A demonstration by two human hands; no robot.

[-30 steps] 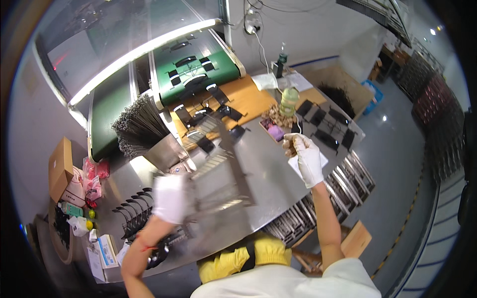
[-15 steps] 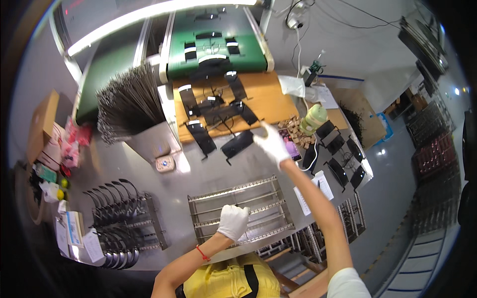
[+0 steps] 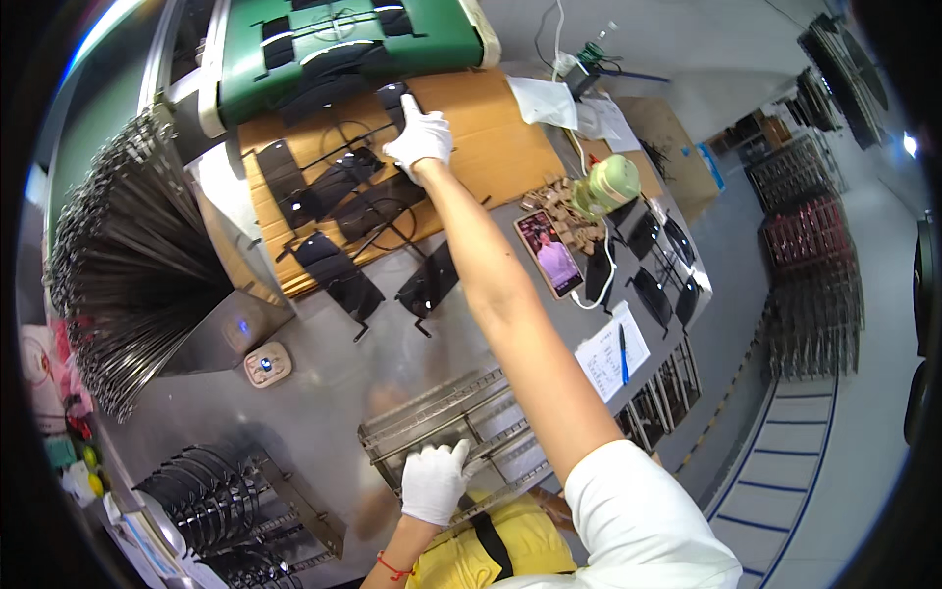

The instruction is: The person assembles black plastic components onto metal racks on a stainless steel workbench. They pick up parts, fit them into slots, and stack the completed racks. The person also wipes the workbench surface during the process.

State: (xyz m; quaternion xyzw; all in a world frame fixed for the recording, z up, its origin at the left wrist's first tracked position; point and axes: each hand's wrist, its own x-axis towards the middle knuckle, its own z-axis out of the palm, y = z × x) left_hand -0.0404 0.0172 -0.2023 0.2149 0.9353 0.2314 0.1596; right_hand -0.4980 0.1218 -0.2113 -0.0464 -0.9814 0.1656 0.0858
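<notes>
A single head-worn fisheye view looks steeply down from above the person onto the grey metal worktable [image 3: 324, 373], close over it. It faces forward across the table toward the brown cardboard sheet [image 3: 491, 147] and green conveyor belt [image 3: 343, 44] at the far edge. Straight edges bow near the dark rim, and the grey floor [image 3: 814, 461] shows at right
</notes>
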